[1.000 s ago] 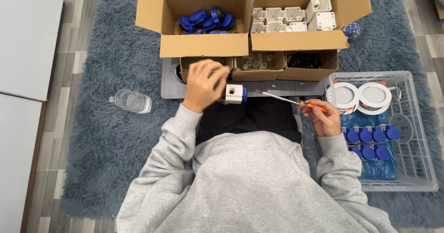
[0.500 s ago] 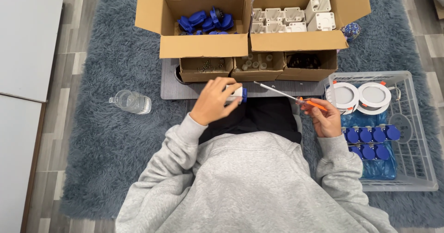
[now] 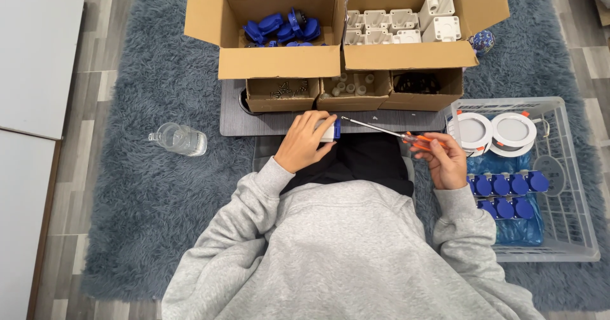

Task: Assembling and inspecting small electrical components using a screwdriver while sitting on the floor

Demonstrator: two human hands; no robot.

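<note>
**A:** Down on the shaggy grey rug, a person in a grey sweatshirt is sitting at a low dark board with stuff spread all around. What's in the hands?

**B:** The left hand is wrapped around a small white block with a blue part on its end, fingers curled over the top of it. It sits right at the front edge of the board, just over the lap. The right hand is pinching a thin screwdriver with an orange handle, and the metal tip points left toward the white block. Can't tell if the tip actually touches it.

**A:** And the boxes?

**B:** Two open cardboard boxes at the back: the left box has blue plastic parts, the right box has white housings. Three small cartons sit in front of them, touching the board's far side; the contents are too small to make out properly.

**A:** Anything off to the sides?

**B:** A clear bottle lying on the rug to the left. On the right there's a white wire crate holding two round white discs and rows of blue caps.
</note>
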